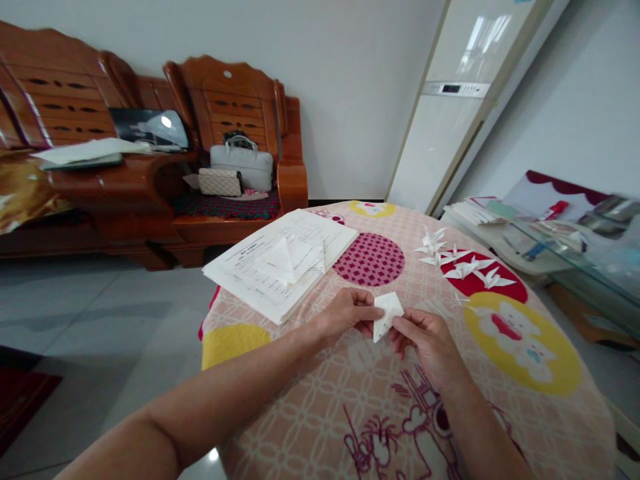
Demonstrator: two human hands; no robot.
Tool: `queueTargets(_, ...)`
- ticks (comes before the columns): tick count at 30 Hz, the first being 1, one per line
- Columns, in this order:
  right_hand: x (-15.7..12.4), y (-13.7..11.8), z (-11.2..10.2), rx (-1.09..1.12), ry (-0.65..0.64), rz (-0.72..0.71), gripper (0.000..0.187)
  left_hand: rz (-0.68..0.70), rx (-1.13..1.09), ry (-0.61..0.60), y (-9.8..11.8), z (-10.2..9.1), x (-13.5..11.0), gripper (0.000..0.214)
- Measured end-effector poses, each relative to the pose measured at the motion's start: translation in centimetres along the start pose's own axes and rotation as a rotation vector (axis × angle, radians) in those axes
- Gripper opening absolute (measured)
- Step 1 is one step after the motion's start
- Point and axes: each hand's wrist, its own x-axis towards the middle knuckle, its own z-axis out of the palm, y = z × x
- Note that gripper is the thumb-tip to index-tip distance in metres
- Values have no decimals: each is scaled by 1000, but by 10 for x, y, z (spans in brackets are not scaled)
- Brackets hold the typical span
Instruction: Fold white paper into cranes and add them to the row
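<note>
A small piece of white folded paper point(389, 311), kite-like in outline, is held just above the table between both hands. My left hand point(353, 311) pinches its left side, thumb on top. On its lower right edge, my right hand point(424, 339) grips it with thumb and fingers. Beyond my left hand lies a stack of printed sheets point(250, 267), with folded white paper pieces point(286, 260) on top. Several white paper cranes point(466, 268) stand in a group at the far right of the table.
A patterned cloth point(300, 407) covers the round table. Thin paper scraps point(463, 300) lie near the cranes. A glass-topped side table point(545, 250) with clutter stands at right, a tall air conditioner point(430, 133) behind. Wooden chairs point(227, 100) holding bags point(245, 167) are at back left.
</note>
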Motion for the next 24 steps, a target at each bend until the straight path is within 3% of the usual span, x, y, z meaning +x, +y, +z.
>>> queueTargets(9,-2,1,3,52,0,-8,31,-49,10,-112,-7,-5,-1,33)
queueTargets(17,-2,3,3,33,-3,-11,31,-53,23,-104,-7,-5,-2,35)
queueTargets(24,-1,5,1,-16,-25,-12,32,35,31,-52,-11,-1,-1,41)
